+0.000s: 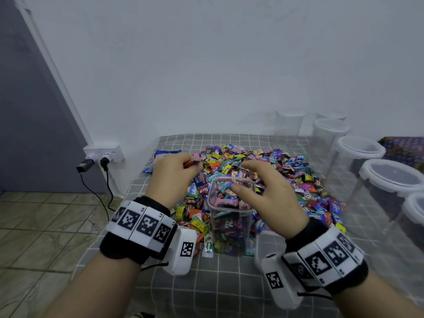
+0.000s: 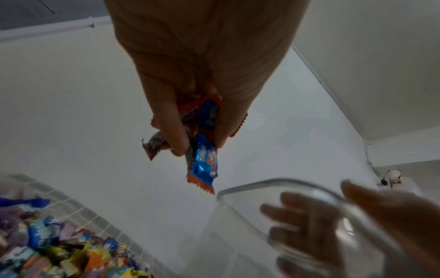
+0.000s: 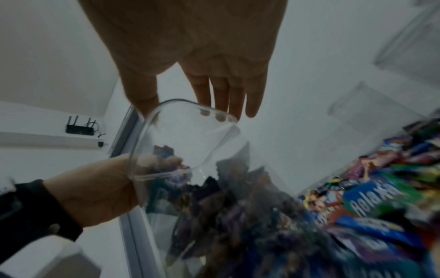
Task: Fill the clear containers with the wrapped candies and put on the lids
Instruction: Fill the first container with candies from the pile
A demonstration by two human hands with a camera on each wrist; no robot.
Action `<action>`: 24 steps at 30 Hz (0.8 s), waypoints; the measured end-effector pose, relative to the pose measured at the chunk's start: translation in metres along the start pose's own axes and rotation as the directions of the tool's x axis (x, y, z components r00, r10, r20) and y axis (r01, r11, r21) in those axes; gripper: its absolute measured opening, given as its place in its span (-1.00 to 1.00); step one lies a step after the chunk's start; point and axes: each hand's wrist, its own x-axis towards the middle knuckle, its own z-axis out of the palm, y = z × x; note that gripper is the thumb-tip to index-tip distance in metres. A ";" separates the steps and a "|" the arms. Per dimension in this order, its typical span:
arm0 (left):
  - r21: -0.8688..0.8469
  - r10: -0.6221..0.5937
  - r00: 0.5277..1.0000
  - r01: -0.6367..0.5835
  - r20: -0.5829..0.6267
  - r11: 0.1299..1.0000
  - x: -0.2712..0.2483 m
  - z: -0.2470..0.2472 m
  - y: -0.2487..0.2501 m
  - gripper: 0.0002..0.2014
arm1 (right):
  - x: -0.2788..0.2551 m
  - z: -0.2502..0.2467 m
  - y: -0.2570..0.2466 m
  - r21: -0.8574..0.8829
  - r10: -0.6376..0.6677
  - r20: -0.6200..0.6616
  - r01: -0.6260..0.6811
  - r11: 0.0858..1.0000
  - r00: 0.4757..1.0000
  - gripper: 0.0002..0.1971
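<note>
Filling is under way: your left hand (image 1: 174, 172), left of centre, pinches candies (image 2: 202, 143); the jar (image 1: 230, 216) stands at centre, nearly full; your right hand (image 1: 273, 198) hovers slack above its rim. Next, drop them in.

"Relaxa" is printed on several wrappers in the candy pile (image 1: 252, 171), including a blue wrapper (image 3: 378, 199).

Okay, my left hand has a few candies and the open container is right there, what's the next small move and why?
Probably carry the left hand right, over the clear container's open mouth, and let go. Its fingers pinch several wrapped candies just beside the rim, the container is not yet full, and the right hand is at its rim, thumb and fingertips on the wall.
</note>
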 end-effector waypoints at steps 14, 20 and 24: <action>-0.271 0.093 0.985 -0.051 0.144 0.961 -0.008 0.011 0.039 -0.80 | -0.010 0.007 0.024 0.271 0.193 0.320 -0.285 0.919 0.927 0.12; -0.192 0.088 0.966 -0.041 0.244 0.980 -0.015 0.028 0.034 -0.91 | -0.008 0.006 0.025 0.257 0.181 0.318 -0.269 0.928 0.931 0.03; -0.154 0.098 0.968 -0.063 0.231 0.986 -0.017 0.032 0.030 -0.85 | -0.008 0.005 0.026 0.240 0.180 0.312 -0.260 0.935 0.933 0.06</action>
